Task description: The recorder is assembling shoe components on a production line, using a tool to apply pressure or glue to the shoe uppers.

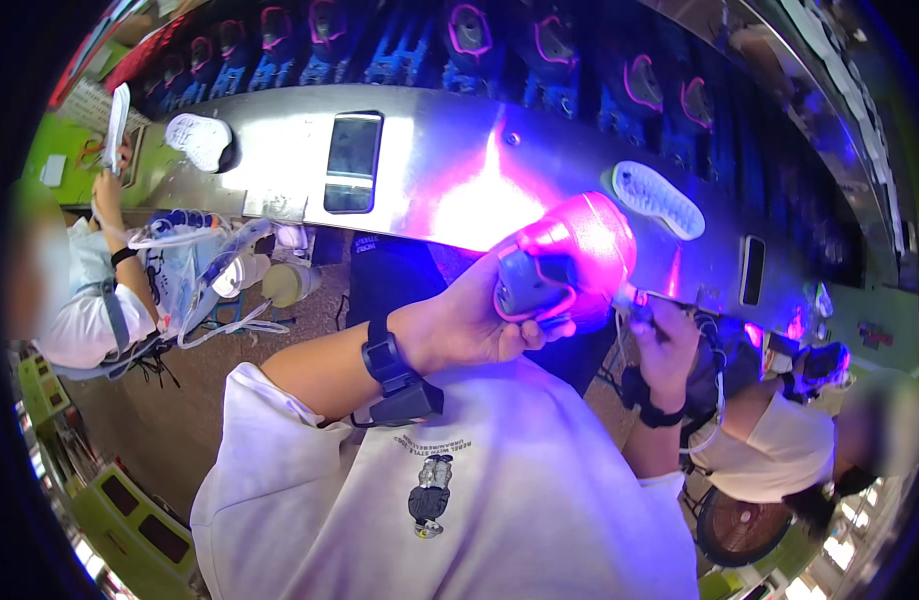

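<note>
My left hand (470, 325) is wrapped round a lasted shoe upper (590, 235), held in the air over the front edge of the metal bench. The upper glows pink under purple light, and the dark top of the shoe last (535, 285) faces my body. At the upper's right side my right hand (665, 345) is closed in a pinch around a small, slender tool whose kind is blurred; its tip is close to the upper's lower edge. A white shoe sole (660, 200) lies on the bench beyond my right hand.
Along the far side runs a dark rack with several lasted uppers (470, 30). On the metal bench (265, 105) are a dark rectangular panel (354, 163) and a white sole (198, 140). Co-workers sit at both sides; a person's hand (108, 190) at left holds a white strip-like piece.
</note>
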`<state>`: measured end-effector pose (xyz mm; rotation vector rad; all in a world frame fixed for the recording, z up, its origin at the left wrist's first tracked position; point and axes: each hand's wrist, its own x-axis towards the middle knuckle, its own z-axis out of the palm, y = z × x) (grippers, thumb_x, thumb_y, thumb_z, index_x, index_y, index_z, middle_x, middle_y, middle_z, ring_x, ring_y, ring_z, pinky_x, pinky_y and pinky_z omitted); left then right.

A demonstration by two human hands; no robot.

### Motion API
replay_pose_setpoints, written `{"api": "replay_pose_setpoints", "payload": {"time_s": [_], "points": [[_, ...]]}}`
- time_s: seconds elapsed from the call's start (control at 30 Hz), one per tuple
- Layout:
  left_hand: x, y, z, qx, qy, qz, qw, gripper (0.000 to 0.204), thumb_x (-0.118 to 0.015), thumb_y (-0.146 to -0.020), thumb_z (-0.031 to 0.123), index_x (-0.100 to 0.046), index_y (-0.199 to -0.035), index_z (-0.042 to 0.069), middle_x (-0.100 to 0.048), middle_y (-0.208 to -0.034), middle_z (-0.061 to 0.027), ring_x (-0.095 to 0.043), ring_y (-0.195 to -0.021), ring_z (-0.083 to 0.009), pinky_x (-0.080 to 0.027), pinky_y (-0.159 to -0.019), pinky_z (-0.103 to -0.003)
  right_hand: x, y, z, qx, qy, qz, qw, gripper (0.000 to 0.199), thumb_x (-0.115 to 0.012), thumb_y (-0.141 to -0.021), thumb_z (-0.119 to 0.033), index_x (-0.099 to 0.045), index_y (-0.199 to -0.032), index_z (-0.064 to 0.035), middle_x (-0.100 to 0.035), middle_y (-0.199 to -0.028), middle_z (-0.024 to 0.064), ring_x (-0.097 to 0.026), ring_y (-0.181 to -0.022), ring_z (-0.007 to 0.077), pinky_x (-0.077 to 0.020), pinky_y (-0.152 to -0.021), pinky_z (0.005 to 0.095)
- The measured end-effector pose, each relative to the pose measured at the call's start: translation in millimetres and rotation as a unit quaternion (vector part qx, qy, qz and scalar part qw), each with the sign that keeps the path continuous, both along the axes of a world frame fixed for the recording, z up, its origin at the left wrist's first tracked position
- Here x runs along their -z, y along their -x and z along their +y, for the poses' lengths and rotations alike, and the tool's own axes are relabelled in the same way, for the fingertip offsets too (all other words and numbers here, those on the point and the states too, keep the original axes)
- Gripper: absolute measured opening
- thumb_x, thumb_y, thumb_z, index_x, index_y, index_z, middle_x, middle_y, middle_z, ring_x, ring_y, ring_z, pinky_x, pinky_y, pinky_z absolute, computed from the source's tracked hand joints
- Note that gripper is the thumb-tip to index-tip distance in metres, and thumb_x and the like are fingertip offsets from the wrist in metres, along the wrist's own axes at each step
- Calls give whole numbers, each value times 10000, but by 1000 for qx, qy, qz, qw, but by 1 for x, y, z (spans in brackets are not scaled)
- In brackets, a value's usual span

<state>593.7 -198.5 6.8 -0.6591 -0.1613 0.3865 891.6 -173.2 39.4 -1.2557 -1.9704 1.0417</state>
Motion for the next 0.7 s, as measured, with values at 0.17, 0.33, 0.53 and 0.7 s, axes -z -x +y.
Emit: {"api": "replay_pose_setpoints", "payload": {"time_s": [0.17,0.33,0.53,0.7], "points": [[-23,7,39,-80,-288,343,890,477,-639,-964,263,-536,-1353,7,-685,-1211,-123,-688,-1088,-219,-561,-951,-380,7,-1,14,122,99,-47,987,356,-698,-921,-88,-673,-1266,-4,-702,-910,69,-621,-772,107,-516,-733,278],[-36,9,68,-140,-516,441,721,896,-811,-773,105,-341,-1532,29,-552,-1413,-113,-564,-1289,-233,-449,-1100,-408,9,26,24,149,-4,-26,989,340,-721,-900,-73,-679,-1225,21,-732,-935,109,-663,-809,149,-521,-781,286],[-23,67,119,-205,-471,713,477,896,-847,-727,68,-371,-1483,10,-594,-1333,-112,-604,-1171,-189,-488,-1019,-360,29,10,1,57,117,16,991,399,-702,-887,-21,-646,-1280,23,-722,-1129,127,-678,-1012,199,-510,-916,320],[-4,172,215,-63,-351,922,152,816,-859,-729,369,-479,-1326,-37,-709,-1071,-208,-714,-965,-319,-570,-877,-394,39,-23,3,182,232,74,953,480,-669,-922,-23,-565,-1389,13,-675,-1105,60,-616,-907,112,-497,-782,259]]}}
